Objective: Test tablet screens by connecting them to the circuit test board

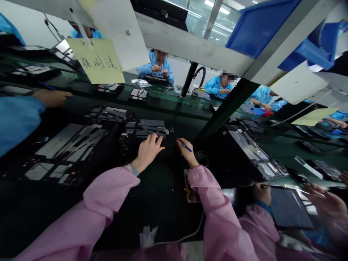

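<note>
My left hand [148, 150] rests with its fingers spread flat on the near edge of an opened dark device chassis [144, 130] lying on the green belt. My right hand [187, 151], just to the right of that chassis, is closed around a thin blue pen-like tool [186, 146] whose tip points left toward the chassis. Both my arms are in pink sleeves. The inside of the chassis shows grey and silver parts.
A larger opened chassis [67, 145] lies to the left, another [255, 152] to the right. A co-worker in a pink sleeve handles a dark tablet [290, 208] at lower right. A blue-sleeved arm [16, 116] reaches in at left. A yellow paper note [96, 59] hangs overhead.
</note>
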